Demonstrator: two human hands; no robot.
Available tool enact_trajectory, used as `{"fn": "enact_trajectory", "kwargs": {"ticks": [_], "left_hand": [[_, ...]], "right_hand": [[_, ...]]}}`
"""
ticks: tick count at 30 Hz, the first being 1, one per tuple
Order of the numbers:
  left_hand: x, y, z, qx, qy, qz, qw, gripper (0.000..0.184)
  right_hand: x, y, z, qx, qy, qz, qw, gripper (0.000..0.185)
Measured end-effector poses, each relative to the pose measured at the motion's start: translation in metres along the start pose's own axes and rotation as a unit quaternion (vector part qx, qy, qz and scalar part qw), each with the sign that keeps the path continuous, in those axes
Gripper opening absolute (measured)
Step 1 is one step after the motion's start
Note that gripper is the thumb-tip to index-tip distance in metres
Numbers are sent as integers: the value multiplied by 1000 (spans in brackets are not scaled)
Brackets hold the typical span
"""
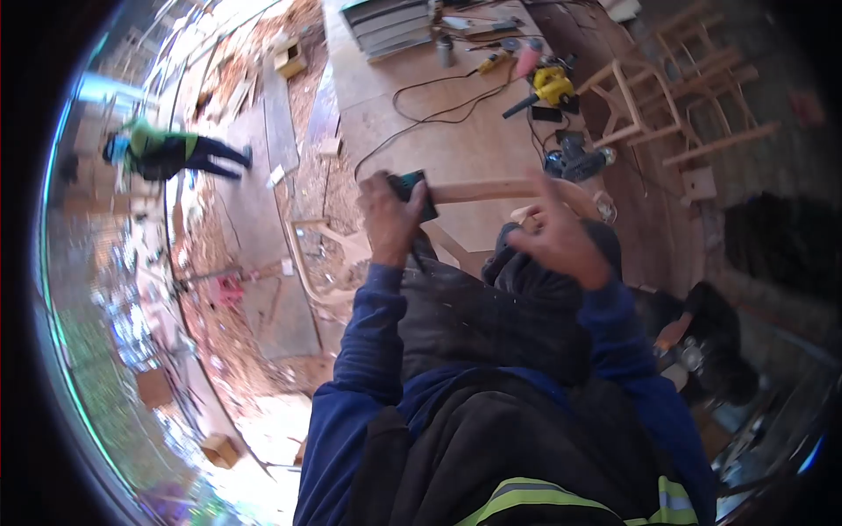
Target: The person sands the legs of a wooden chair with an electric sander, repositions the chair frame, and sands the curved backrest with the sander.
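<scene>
My left hand [388,221] is wrapped round a small black and teal power sander [416,191], which sits against the left end of a pale wooden chair part [482,189]. That part lies crosswise just beyond my knees, and its right end curves away. My right hand [563,238] is raised over the right side of the wood, fingers apart and slightly blurred. Nothing shows in its grasp. Whether its fingertips touch the wood, I cannot tell.
A yellow blower [553,86], a dark power tool [576,158] and cords lie on the plywood ahead. Wooden chair frames [631,103] stand at right, another frame [329,296] at left. One person [175,151] stands far left; another [710,342] is at right.
</scene>
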State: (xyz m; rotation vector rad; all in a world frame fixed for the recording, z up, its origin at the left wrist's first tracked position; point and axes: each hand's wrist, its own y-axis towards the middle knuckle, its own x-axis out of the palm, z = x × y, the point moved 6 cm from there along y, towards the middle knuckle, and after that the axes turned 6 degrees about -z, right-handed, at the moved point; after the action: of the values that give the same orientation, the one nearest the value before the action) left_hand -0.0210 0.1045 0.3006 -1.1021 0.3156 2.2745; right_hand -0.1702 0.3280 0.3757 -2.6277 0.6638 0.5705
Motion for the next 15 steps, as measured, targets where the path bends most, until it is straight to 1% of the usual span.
{"fn": "enact_trajectory", "kwargs": {"ticks": [2, 4, 6, 7, 10, 11, 14, 15], "left_hand": [[7, 0, 1, -38, -38, -6, 999, 66], [21, 0, -1, -49, -124, 2, 991, 60], [33, 0, 0, -81, -154, -16, 985, 55], [36, 2, 1, -90, -170, -29, 981, 53], [39, -2, 10, -64, -188, -77, 977, 47], [32, -2, 13, -37, -107, -44, 993, 37], [15, 18, -18, -25, -114, 19, 993, 32], [13, 22, -38, -46, -211, 66, 974, 32]], "right_hand": [[66, 35, -9, -32, -6, -98, 995, 88], [114, 71, -9, -29, 6, -156, 987, 90], [131, 94, 14, -79, -81, -60, 992, 87], [134, 101, 12, -107, -123, -6, 987, 85], [129, 107, 3, -179, -260, -43, 948, 78], [132, 108, -10, -256, -321, -32, 911, 73], [158, 132, -22, -256, -346, -128, 894, 73], [168, 141, -28, -230, -316, -144, 909, 74]]}}
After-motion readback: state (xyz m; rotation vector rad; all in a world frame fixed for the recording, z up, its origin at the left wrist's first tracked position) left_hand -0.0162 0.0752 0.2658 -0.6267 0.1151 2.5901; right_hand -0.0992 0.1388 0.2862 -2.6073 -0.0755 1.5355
